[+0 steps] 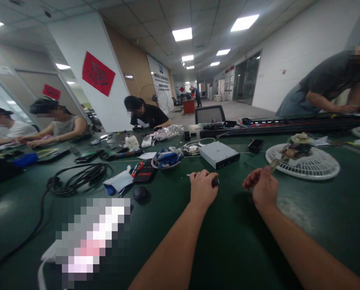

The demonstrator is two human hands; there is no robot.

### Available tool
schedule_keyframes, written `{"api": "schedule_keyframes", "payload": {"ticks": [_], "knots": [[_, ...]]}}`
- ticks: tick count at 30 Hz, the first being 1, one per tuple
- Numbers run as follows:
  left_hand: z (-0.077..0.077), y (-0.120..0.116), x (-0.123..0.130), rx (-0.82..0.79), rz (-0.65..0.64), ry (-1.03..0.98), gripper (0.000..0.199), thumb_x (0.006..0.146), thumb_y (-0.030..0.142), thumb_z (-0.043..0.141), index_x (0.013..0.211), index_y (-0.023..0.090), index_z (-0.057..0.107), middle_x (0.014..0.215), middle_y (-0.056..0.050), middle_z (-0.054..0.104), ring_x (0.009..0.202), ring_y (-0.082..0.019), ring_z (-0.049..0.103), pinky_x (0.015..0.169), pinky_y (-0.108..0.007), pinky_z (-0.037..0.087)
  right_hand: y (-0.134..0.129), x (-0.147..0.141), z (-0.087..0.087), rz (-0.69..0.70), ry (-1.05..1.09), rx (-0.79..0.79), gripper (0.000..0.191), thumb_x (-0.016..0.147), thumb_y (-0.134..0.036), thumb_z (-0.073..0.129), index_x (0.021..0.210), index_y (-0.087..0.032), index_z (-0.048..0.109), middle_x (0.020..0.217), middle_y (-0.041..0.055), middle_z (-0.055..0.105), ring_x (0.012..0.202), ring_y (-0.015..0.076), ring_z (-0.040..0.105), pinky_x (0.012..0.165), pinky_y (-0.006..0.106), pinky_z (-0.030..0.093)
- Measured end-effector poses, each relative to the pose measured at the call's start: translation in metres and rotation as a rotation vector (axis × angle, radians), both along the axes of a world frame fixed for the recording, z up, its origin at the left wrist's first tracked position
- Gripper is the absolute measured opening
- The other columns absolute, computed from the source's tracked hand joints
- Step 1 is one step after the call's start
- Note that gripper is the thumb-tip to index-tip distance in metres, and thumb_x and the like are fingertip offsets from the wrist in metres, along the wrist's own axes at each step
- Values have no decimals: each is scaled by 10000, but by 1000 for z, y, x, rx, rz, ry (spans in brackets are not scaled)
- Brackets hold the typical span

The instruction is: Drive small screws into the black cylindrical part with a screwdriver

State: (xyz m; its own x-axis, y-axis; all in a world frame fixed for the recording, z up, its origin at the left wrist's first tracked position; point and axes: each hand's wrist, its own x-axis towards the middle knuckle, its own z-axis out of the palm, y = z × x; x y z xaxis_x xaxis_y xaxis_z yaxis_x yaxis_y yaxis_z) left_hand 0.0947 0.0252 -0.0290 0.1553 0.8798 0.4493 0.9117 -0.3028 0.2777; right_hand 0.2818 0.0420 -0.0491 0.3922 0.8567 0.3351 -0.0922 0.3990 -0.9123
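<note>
My left hand is closed around a dark-handled tool, palm down over the green table. A thin pale point sticks out on the left side of its fingers; the rest of the tool is hidden. To the right, my right hand is closed, its fingers pinching a pale, yellowish strip. That strip reaches toward a small motor with a copper-coloured coil. Behind and below the motor lies a round white fan grille. Whether the motor rests on the grille, I cannot tell.
A silver disc drive lies beyond my left hand. Further left are a bowl with blue cloth, a black mouse, a coiled black cable and a pixelated phone-like object. Several people sit or stand around.
</note>
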Motion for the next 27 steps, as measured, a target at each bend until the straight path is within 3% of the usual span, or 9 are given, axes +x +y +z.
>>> {"api": "schedule_keyframes", "payload": {"ticks": [2, 5, 7, 14, 17, 20, 24, 27], "knots": [[0, 0, 0, -1, 1, 1, 304, 853, 243, 649, 1145, 321, 684, 1052, -17, 645, 1048, -214, 567, 1020, -456, 314, 3, 2, 1, -48, 0, 1, 612, 894, -759, 360, 634, -222, 498, 541, 13, 539, 490, 170, 576, 430, 272, 426], [1, 0, 0, -16, 1, 3, 307, 858, 241, 644, 1153, 319, 681, 1057, -21, 645, 1062, -216, 563, 1032, -456, 302, 5, 4, 1, -147, -49, -80, 637, 891, -759, 369, 623, -208, 542, 517, 6, 524, 426, 138, 493, 385, 257, 354], [1, 0, 0, -24, -1, 4, 308, 862, 244, 639, 1159, 317, 677, 1064, -23, 644, 1067, -216, 561, 1034, -456, 297, 3, 4, 1, -138, -84, -147, 660, 899, -765, 330, 620, -209, 550, 476, -1, 505, 384, 135, 468, 361, 256, 332], [-3, 2, 0, 12, 0, 10, 305, 854, 254, 645, 1149, 322, 680, 1056, -18, 643, 1048, -214, 566, 1014, -453, 301, -2, 0, 0, 89, -344, -214, 708, 921, -752, 288, 604, -197, 590, 444, 40, 570, 374, 169, 550, 379, 265, 402], [-4, 3, 0, 27, 0, 9, 310, 847, 251, 651, 1146, 326, 680, 1044, -15, 643, 1035, -213, 570, 1006, -453, 303, 1, -4, 0, 227, -244, -200, 707, 903, -766, 324, 613, -188, 609, 539, 66, 632, 461, 184, 608, 434, 276, 471], [-5, 3, 0, 21, 4, 12, 320, 842, 252, 658, 1152, 328, 680, 1046, -16, 643, 1032, -212, 571, 1000, -447, 306, 3, -5, 1, 299, -173, -86, 719, 899, -765, 344, 592, -176, 619, 696, 93, 675, 631, 189, 652, 566, 280, 532], [-5, 3, 0, 12, 12, 14, 315, 844, 266, 658, 1152, 329, 683, 1044, -17, 642, 1027, -216, 569, 989, -441, 310, 6, -1, -2, 101, -168, -62, 707, 914, -759, 298, 675, -183, 630, 533, 11, 511, 461, 133, 487, 413, 243, 388], [-5, 4, -1, 20, 5, 9, 304, 850, 267, 648, 1146, 327, 685, 1045, -18, 645, 1025, -216, 571, 986, -443, 307, 9, 4, -5, -36, -178, -62, 577, 901, -731, 406, 842, -201, 628, 506, -37, 459, 402, 129, 438, 368, 242, 342]]}}
